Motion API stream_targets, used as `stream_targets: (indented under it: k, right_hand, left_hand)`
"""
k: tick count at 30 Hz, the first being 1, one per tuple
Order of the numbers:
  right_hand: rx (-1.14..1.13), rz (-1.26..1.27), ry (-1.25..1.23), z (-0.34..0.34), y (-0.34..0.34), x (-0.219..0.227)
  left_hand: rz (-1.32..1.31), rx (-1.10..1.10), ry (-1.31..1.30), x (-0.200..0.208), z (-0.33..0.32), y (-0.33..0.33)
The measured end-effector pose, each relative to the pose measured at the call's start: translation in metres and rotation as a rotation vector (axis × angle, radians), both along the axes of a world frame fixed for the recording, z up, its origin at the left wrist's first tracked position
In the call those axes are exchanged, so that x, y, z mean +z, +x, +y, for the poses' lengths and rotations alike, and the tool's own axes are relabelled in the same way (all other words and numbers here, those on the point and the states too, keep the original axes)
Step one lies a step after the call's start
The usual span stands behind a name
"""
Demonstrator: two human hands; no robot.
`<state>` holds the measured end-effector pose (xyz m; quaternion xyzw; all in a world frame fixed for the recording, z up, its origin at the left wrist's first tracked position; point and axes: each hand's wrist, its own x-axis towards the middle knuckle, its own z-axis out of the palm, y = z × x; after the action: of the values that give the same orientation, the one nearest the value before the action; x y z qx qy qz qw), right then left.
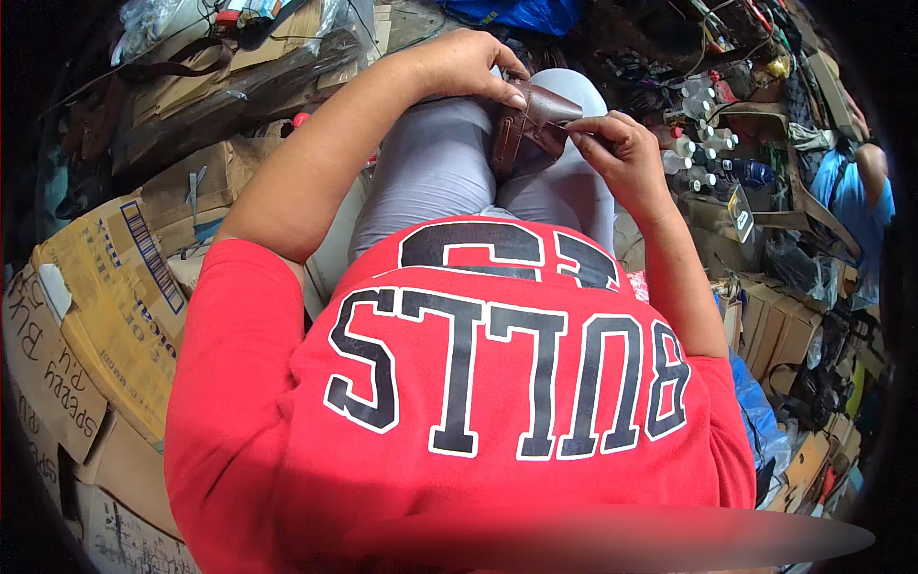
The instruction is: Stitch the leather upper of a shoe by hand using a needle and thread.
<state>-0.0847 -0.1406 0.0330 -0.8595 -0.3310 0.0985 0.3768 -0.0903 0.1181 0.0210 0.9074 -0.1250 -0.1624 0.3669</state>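
Observation:
A brown leather piece with stitching and a tapered end, perhaps a shoe, rests across my knees. My left hand grips its far left edge, thumb on top and fingers curled behind. At its right side my right hand is closed in a pinch, thumb against forefinger. A thin dark strand or tip shows between that pinch and the leather; what it is I cannot make out. Grey trousers cover my legs beneath the leather.
Cardboard boxes crowd my left, with scissors on one. Several small bottles stand to the right, near a wooden frame. Beyond them is a person in blue cloth. A blue plastic sheet lies ahead.

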Motion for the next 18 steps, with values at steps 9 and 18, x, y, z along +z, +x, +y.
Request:
stream_targets:
  k: [9, 18]
  right_hand:
    - [0.057, -0.046, -0.052, 0.009, 0.001, 0.002]
    - [0.019, 0.352, 0.159, 0.002, 0.012, -0.037]
  left_hand:
    - [0.011, -0.025, 0.057, 0.002, -0.001, 0.007]
    - [-0.058, -0.128, 0.115, -0.009, -0.006, 0.022]
